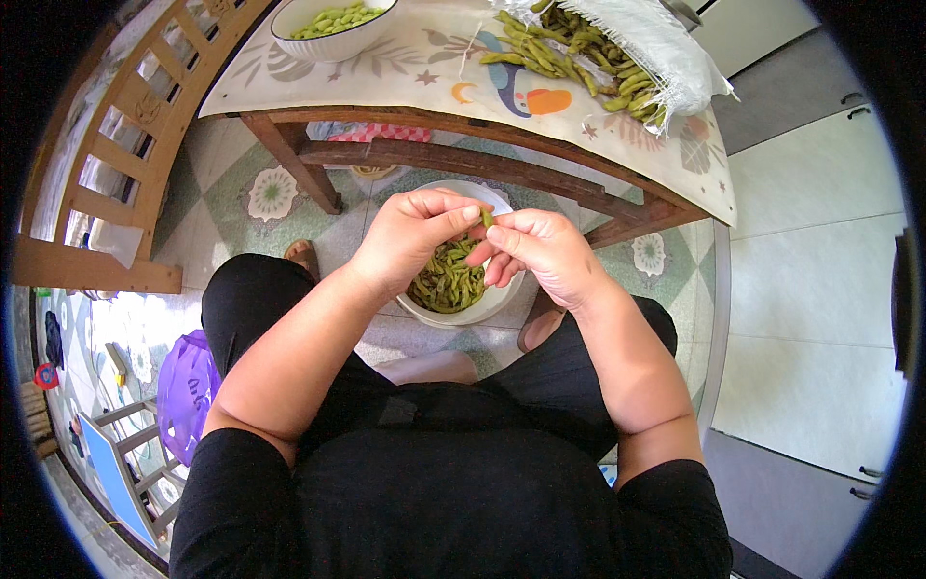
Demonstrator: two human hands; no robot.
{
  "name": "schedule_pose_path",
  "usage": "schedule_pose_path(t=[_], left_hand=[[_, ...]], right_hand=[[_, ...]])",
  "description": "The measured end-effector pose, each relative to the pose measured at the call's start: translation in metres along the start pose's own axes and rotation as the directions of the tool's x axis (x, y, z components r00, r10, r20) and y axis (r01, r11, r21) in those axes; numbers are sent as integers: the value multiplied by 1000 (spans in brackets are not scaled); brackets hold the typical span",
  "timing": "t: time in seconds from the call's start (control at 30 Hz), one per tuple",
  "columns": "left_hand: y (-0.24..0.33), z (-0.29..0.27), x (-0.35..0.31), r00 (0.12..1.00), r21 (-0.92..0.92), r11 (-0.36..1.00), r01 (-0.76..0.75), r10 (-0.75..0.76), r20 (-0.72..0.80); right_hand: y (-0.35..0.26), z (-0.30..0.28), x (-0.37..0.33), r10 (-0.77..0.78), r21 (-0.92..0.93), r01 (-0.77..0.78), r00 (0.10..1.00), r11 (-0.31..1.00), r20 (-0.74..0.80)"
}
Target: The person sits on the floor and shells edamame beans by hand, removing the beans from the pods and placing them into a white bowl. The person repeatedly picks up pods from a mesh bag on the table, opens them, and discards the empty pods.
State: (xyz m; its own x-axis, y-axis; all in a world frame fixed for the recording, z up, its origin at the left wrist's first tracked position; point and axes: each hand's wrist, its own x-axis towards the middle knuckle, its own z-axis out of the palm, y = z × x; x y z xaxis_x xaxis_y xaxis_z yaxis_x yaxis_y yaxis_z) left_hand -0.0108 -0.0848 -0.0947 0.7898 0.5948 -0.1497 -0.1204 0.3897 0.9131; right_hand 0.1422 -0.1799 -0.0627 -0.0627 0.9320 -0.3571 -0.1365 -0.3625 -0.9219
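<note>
Between my two hands is a green bean pod (487, 218), pinched at both ends. My left hand (415, 230) closes thumb and forefinger on its upper left end. My right hand (542, 253) grips the other end, its lower fingers curled beneath. Below them a white basin (490, 307) stands on the floor between my feet, with many green and browned pods (446, 282) in it. On the table ahead, a white bowl (333, 42) of shelled green beans (338, 19) is at the left. A heap of whole pods (579, 53) spills from a white woven sack (666, 58) at the right.
A wooden table (405, 92) with a patterned cover stands just beyond the basin. Wooden railings (125, 145) rise at the left. A purple plastic bag (188, 396) hangs by a small blue-topped folding stool (121, 482). Pale cabinets (810, 289) line the right side.
</note>
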Motion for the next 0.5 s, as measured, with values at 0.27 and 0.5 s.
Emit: schedule_pose_path(t=[0.27, 0.5], left_hand=[[-2, -4, 0, 991, 278, 951, -134, 136, 9], [0, -1, -1, 985, 326, 930, -169, 168, 33]], right_hand=[[12, 3, 6, -97, -215, 82, 993, 973, -61], [13, 2, 5, -144, -303, 106, 984, 947, -107]])
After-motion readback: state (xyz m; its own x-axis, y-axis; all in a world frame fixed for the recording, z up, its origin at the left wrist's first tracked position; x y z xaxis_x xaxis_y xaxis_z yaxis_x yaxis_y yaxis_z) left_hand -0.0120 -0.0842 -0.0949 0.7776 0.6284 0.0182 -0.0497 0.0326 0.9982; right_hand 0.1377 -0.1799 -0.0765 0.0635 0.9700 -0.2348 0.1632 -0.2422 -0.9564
